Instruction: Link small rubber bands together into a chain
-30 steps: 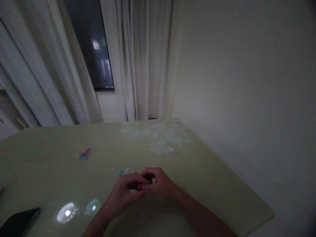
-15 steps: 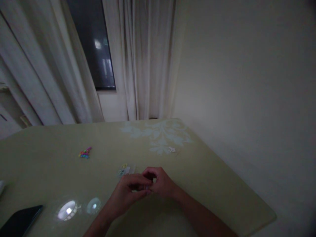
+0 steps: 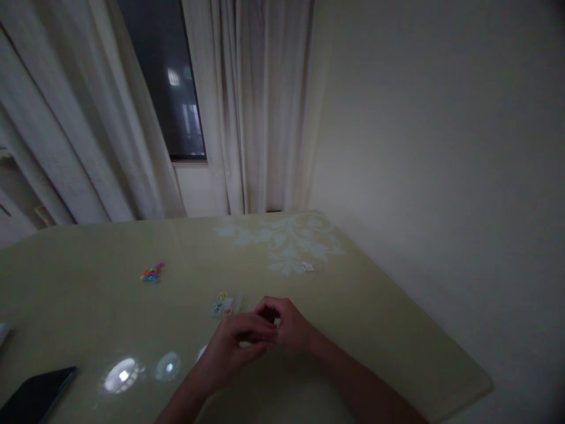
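My left hand (image 3: 236, 346) and my right hand (image 3: 288, 325) meet above the near part of the table (image 3: 379, 341). The fingers of both are bent and pressed together at the tips. Whatever lies between them is too small and too dark to make out. Just beyond the left knuckles is a small clear bag (image 3: 227, 304) with yellow, teal and reddish ring-like pieces showing. A little pile of bright multicoloured pieces (image 3: 152, 273) lies farther off to the left. Beyond the right hand rests a small white stringy thing (image 3: 307, 267).
A dark flat device (image 3: 37, 394) lies at the near left corner, with a pale object (image 3: 3, 331) behind it at the picture's edge. Ceiling lights reflect off the glossy tabletop. Curtains (image 3: 265, 118) hang behind the table, and a wall (image 3: 432, 147) runs along its right side.
My left hand has shifted slightly right, its fingers closer over the right fingertips. The small striped coloured bit seen between the fingers before is now hidden. More of the clear bag shows.
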`<state>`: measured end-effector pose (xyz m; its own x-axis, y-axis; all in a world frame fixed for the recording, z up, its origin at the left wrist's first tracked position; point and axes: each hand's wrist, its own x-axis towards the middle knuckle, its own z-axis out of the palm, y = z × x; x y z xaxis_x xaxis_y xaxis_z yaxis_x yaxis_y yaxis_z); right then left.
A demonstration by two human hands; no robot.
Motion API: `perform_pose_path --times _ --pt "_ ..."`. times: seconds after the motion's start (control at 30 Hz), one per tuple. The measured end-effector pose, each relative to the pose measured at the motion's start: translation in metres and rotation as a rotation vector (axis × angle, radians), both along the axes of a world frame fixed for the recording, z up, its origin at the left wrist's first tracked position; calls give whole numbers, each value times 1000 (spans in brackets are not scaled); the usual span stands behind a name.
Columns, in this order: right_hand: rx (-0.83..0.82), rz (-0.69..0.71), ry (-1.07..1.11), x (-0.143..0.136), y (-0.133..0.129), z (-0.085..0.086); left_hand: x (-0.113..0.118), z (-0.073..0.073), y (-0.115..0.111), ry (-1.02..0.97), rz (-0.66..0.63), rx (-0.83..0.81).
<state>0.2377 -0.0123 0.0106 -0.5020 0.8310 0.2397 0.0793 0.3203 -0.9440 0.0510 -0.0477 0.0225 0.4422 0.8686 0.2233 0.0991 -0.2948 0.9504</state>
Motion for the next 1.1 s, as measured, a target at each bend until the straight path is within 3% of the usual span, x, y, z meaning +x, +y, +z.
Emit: perform_pose_path --times 0.6,1.1 --pt "-130 181 125 4 0 3 -1 4 -1 -58 42 -79" --pt "-100 220 81 11 2 3 -3 -1 4 -212 72 -210"
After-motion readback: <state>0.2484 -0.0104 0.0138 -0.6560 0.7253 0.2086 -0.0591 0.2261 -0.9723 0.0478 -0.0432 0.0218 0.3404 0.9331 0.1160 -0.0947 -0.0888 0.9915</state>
